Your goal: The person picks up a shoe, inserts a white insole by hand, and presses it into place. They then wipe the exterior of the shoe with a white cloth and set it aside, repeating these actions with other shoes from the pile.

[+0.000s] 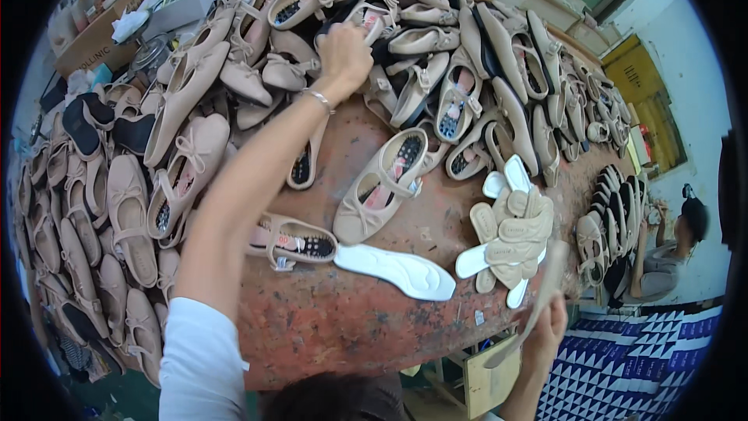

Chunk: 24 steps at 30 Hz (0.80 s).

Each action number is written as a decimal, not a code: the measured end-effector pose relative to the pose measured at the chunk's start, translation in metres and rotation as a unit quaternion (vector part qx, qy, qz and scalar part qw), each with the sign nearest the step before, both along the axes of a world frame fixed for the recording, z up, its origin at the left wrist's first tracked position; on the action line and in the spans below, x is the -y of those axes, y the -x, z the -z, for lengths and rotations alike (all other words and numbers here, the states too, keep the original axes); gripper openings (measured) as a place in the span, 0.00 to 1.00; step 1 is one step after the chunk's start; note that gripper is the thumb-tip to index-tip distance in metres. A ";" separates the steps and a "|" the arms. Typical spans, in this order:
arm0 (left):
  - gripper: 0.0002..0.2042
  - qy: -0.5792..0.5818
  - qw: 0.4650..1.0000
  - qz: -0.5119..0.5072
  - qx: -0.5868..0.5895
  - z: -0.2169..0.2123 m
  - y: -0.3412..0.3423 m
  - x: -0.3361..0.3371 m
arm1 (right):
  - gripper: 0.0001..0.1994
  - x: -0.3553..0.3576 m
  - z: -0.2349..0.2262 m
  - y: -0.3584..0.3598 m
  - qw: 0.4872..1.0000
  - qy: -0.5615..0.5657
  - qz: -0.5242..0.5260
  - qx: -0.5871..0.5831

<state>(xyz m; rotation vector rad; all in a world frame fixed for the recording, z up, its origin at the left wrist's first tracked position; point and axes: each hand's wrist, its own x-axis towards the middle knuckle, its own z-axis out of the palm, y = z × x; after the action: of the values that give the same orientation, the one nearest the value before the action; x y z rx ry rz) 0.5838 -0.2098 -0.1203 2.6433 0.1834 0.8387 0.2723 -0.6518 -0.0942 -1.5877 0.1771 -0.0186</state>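
Observation:
My left hand (345, 54), a bracelet on its wrist, reaches far across into a heap of beige bow-front shoes. Its fingers are closed at a strap shoe (374, 14), partly hidden by the hand. Low on the right, my right hand (545, 334) grips a thin beige insole (540, 302), seen nearly edge-on and slightly blurred. Between the arms lie a single beige shoe (379, 187), another shoe (292, 243) on its side of the left forearm, and a white insole (401, 271). A pile of beige and white insoles (510, 238) sits near my right hand.
Heaped shoes (125, 210) line the left and far sides of the worn red-brown table (351, 327). More shoes (612, 222) stand in a row at right. Boxes (109, 15) sit at the back left. A co-worker (674, 257) is beyond the table's right edge.

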 end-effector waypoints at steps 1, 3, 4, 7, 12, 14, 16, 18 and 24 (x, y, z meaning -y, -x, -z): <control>0.11 0.084 0.995 0.029 -0.039 -0.006 0.020 -0.010 | 0.26 -0.009 0.008 0.003 0.999 -0.016 -0.006 -0.050; 0.11 0.225 0.967 0.108 -0.054 -0.014 0.090 -0.027 | 0.34 -0.023 0.025 0.010 0.986 -0.093 -0.090 -0.106; 0.11 0.288 0.948 0.134 -0.028 -0.017 0.135 -0.033 | 0.37 -0.030 0.034 0.014 0.971 -0.153 -0.148 -0.106; 0.10 0.348 0.919 0.162 -0.087 -0.015 0.305 -0.036 | 0.41 -0.042 0.049 0.032 0.961 -0.127 -0.210 -0.125; 0.10 0.382 0.893 0.090 -0.219 0.029 0.523 -0.011 | 0.26 -0.070 0.058 0.072 0.959 -0.085 -0.180 -0.200; 0.11 0.263 0.939 0.081 -0.205 0.050 0.566 -0.006 | 0.27 -0.086 0.059 0.084 0.948 0.080 -0.235 -0.200; 0.11 0.176 0.972 0.037 -0.154 0.069 0.592 0.004 | 0.26 -0.108 0.059 0.101 0.932 0.151 -0.317 -0.089; 0.14 0.199 0.970 -0.072 -0.116 0.082 0.604 0.012 | 0.24 -0.131 0.058 0.108 0.838 0.351 -0.403 0.109; 0.24 0.337 0.887 -0.277 -0.150 0.102 0.595 0.029 | 0.19 -0.184 0.061 0.111 0.716 0.426 -0.447 0.326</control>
<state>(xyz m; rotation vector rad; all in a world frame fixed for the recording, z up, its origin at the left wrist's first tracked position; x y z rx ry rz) -0.0108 -0.2383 -0.2219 2.0303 1.1309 0.3844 0.1610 -0.4681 -0.1557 -2.3145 -1.3572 0.1106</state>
